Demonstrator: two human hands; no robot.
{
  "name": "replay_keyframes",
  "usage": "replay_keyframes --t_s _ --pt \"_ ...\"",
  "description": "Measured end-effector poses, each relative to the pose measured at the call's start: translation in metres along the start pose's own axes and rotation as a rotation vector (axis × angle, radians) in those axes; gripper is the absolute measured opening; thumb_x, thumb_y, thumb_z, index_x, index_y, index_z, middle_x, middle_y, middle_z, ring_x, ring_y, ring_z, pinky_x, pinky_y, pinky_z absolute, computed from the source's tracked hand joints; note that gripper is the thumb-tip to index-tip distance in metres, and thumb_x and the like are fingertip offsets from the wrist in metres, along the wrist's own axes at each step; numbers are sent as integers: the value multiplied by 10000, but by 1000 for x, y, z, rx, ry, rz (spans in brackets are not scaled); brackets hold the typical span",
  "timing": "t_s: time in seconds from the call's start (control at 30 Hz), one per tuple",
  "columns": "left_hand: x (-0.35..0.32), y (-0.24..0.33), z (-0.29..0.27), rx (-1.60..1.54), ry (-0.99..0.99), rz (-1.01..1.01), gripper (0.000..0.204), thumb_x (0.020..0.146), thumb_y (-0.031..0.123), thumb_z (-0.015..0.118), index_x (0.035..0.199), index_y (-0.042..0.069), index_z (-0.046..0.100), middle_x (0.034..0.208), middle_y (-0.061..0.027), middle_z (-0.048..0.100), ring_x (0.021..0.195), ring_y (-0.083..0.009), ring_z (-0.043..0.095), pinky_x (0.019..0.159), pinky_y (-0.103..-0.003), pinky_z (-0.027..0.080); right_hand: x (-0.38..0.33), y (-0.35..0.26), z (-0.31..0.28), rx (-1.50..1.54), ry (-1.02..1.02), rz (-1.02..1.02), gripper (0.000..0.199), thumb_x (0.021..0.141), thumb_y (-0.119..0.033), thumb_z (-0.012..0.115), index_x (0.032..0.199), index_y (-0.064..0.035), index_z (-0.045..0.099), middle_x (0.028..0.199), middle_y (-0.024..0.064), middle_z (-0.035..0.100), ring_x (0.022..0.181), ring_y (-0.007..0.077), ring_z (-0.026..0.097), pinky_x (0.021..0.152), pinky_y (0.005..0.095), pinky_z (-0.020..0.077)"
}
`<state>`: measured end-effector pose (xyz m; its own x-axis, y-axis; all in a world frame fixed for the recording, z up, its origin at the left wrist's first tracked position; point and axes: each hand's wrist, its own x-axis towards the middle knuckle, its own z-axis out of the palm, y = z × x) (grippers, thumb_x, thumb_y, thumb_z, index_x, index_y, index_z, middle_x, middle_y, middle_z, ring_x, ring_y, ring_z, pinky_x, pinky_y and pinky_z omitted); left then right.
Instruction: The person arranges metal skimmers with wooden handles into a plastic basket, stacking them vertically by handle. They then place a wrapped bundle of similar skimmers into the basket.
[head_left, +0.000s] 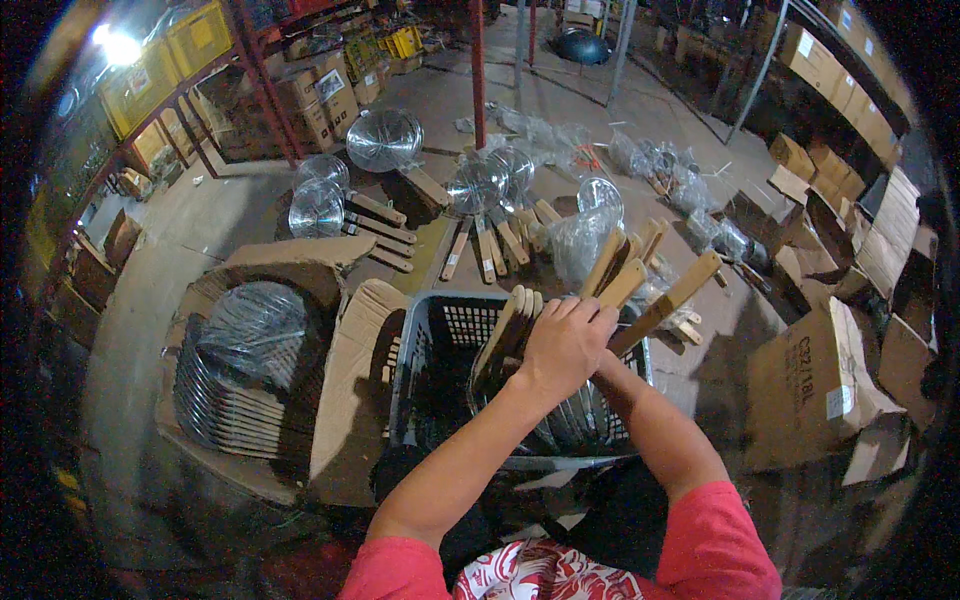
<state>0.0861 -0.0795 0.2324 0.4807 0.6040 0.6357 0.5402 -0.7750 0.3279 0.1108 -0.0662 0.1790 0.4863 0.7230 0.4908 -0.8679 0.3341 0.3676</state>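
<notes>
Left fingers [580, 310] curled over wooden handles [624, 284], right fingers hidden, state unclear; basket [455, 318] beside open carton [357, 375], wrapped pans [478, 183] beyond.

Left of the central red post [478, 75]: stacked cardboard cartons [300, 112], then yellow plastic crates [198, 42] under a bright lamp [120, 47]. Behind the post, to its right: slim grey poles [622, 50], a dark rounded object [583, 46]. Far right of it: shelved brown boxes [815, 60]; in front of those, a torn-flapped carton [800, 400].
</notes>
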Motion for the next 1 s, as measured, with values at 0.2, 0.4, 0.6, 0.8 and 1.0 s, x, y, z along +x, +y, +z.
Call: replay_keyframes --t_s 0.2,0.4,0.6,0.8,1.0 --pt "9 -13 -29 -46 194 6 246 862 114 689 1096 42 669 1087 -170 651 1033 -354 635 944 -449 505 54 -80 -30 -1625 -622 1053 343 882 -366 698 1113 -113 679 1146 141 671 1154 342 623 977 483 488" --pt "5 -55 -58 -334 69 -438 304 901 142 666 1167 -5 641 1141 -209 655 1105 -385 628 976 -454 494 60 -93 -33 -1954 -842 1376 455 898 -393 789 1206 -67 717 1185 129 721 1191 286 637 1032 424 474" --pt "-4 -61 -61 -306 -162 -423 517 845 220 782 1299 42 607 1310 -178 618 1249 -328 592 1066 -419 470 63 -91 -38 -1849 -777 1395 372 885 -308 804 1137 -47 723 1132 115 745 1093 264 684 983 404 510" --pt "-5 -70 -42 -416 -228 -310 602 818 242 824 1336 56 581 1312 -172 620 1257 -322 588 1080 -410 451 61 -101 -52 -1703 -770 1385 339 855 -204 781 1134 -25 709 1102 118 742 1056 258 686 975 395 517" --pt "-4 -76 -39 -434 -180 -361 603 798 266 857 1295 59 586 1158 -152 688 1106 -317 667 980 -407 512 50 -102 -57 -1953 -853 1298 442 856 -217 716 1244 -17 641 1192 174 694 1132 327 643 1012 417 496"
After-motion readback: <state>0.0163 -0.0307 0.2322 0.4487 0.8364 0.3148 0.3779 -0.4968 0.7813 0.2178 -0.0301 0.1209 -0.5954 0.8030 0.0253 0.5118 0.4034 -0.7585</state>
